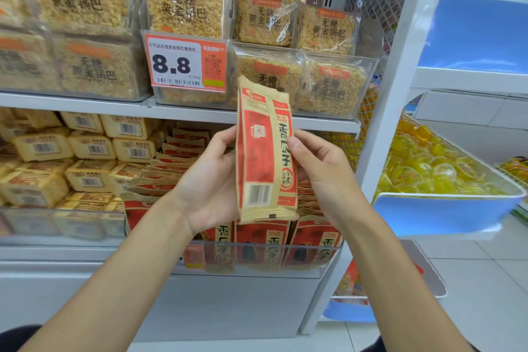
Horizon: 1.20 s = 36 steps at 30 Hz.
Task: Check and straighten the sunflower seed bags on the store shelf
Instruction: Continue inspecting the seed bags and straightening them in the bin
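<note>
In front of the lower shelf (57, 253), a single sunflower seed bag (263, 151) is held upright in the air, narrow side and barcode turned toward the camera. The left hand (208, 180) cups its left edge and the right hand (323, 171) takes its right edge with the thumb on the front. Each grip is closed on the bag, so it hangs between the two palms, its bottom seam just above the row of seed bags (265, 240) that stand behind the clear front lip (314, 258).

The bag's top reaches past the upper shelf edge (114, 103), beside the price tag (185, 63). To the right, the white upright (394, 94) and a blue tub (445, 214) of yellow sweets stand close by. Open air lies toward the camera.

The fingers of both hands are hidden behind the bag. The stock behind it is partly covered, and packs at the far left are blurred and cut off.
</note>
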Tool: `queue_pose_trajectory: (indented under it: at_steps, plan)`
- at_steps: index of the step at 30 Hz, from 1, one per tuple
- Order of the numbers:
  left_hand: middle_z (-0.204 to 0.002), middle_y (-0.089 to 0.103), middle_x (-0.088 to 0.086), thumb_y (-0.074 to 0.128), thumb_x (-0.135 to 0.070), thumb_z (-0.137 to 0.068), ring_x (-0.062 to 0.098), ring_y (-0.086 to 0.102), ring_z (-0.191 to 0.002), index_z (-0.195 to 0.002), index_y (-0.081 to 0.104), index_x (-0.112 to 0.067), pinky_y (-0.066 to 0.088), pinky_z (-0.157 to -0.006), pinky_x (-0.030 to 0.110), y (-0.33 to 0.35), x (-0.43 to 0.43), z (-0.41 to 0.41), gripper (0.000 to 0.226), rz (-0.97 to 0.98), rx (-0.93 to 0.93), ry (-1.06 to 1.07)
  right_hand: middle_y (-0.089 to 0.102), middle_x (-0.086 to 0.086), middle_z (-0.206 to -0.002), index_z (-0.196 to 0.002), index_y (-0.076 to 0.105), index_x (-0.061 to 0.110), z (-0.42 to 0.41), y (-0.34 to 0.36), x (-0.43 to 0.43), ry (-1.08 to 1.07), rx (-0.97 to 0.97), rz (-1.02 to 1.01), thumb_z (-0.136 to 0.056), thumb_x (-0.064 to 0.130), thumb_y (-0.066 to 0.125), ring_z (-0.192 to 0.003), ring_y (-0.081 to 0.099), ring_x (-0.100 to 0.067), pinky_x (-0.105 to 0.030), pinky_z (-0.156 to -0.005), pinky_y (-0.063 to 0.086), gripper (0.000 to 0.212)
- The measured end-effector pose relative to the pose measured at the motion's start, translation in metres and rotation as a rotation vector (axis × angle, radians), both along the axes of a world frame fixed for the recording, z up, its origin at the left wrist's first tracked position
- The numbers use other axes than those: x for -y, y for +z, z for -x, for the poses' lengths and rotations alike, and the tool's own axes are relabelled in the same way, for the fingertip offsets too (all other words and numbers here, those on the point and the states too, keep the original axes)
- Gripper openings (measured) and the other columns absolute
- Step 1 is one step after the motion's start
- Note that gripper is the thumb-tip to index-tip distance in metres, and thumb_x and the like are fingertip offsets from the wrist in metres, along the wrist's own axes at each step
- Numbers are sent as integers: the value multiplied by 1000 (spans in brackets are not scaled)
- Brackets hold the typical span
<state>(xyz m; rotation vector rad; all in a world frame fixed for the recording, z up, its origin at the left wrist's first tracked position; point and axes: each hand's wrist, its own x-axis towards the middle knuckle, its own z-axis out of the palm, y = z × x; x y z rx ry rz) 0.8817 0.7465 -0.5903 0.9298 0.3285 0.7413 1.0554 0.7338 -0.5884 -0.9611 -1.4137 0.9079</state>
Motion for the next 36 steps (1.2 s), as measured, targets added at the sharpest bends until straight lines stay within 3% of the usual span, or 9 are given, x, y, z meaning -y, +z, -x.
queue_pose_trajectory:
  at_steps: [4,6,9,15,19,24,27,31,36]
  plan:
    - [-108,73,3,62,-30,-92,18,72,-91,-140,48,-30,57,-81,39,13,-1,-18,50,-265,-209,296,74,0,-103,-116,66,21,-5,4,-4,-117,6,-65,-90,7,66,-94,68,-12,-33,-86,56,29]
    - [-108,75,2,70,-24,-86,20,73,-94,-136,49,-31,59,-79,36,23,-2,-24,55,-403,-328,429,75,-3,-104,-109,70,22,-9,9,-2,-62,-150,24,-96,17,58,-93,69,-19,-39,-83,56,18]
    - [-106,74,-4,76,-25,-84,12,73,-89,-124,56,-29,58,-75,28,32,-9,-27,45,-576,-500,532,72,-9,-109,-114,67,17,-26,16,0,49,-361,63,-101,40,41,-98,65,-23,-41,-87,50,37]
    - [-101,73,-7,83,-19,-78,6,69,-91,-112,64,-21,58,-81,27,30,-16,-41,38,-875,-651,592,75,11,-82,-100,66,13,-49,30,13,-84,12,-194,-85,0,66,-78,70,-2,-15,-67,53,20]
    - [-120,67,-13,74,-26,-86,-1,60,-112,-120,61,-31,46,-102,26,32,-23,-41,37,-920,-668,530,69,24,-65,-86,70,20,-67,46,20,-193,155,-385,-86,-7,64,-60,60,9,-8,-61,45,27]
    - [-142,54,-6,47,-34,-103,9,49,-127,-138,55,-24,35,-100,22,16,-56,-27,37,-960,-1205,333,72,26,-75,-84,76,45,-85,40,14,-248,263,-352,-85,-6,67,-72,65,9,-10,-71,49,51]
    - [-151,45,-3,39,-29,-106,14,40,-139,-146,46,-19,29,-107,23,8,-72,-33,42,-1053,-1367,206,73,25,-85,-92,76,34,-86,20,-1,-269,291,-288,-86,-5,66,-87,68,7,-12,-81,51,40]
    - [-151,46,-1,32,-34,-107,17,39,-140,-146,46,-19,29,-117,32,2,-91,-41,44,-1153,-1466,125,75,15,-98,-102,74,25,-84,-8,-24,-302,257,-214,-90,1,64,-99,68,-3,-22,-91,52,29]
    - [-148,49,-6,35,-32,-107,13,43,-136,-144,49,-21,30,-107,22,-5,-93,-36,41,-1120,-1404,95,75,16,-96,-98,73,32,-86,-30,-49,-279,356,-87,-94,5,61,-93,68,-1,-16,-81,49,29]
